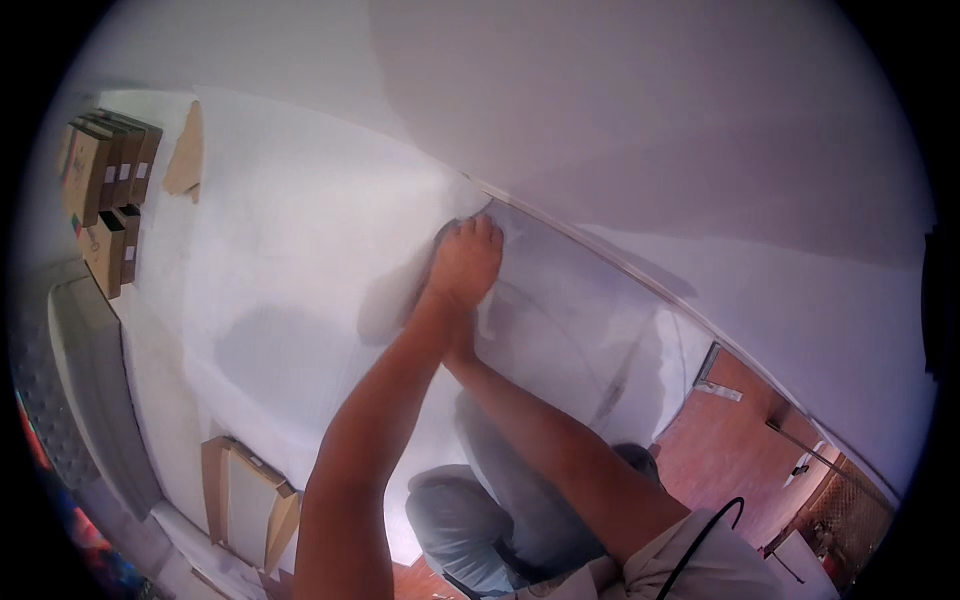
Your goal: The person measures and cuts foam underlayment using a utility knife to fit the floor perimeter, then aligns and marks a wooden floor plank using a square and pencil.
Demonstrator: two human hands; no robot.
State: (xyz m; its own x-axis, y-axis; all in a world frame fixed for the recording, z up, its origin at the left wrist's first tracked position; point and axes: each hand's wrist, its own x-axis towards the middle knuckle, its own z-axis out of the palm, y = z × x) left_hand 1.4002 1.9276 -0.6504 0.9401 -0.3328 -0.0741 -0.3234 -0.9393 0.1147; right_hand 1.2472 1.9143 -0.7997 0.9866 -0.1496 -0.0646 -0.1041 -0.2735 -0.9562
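"Grip?"
"L hand (pixel 468 262): fingers curled, can't tell on what. R hand (pixel 459 338) mostly hidden behind; I can't tell."
"Work?"
"White surface (pixel 290 215) under hands, toward 9 o'clock. Boxes (pixel 88 178) approx 10."

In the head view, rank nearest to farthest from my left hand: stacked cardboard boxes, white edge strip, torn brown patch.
1. White edge strip: right of the left hand.
2. Torn brown patch: upper left.
3. Stacked cardboard boxes: far left, beyond the patch.

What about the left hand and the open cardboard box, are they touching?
Apart: the head view plainly shows a stretch of white surface between the left hand and the open cardboard box.
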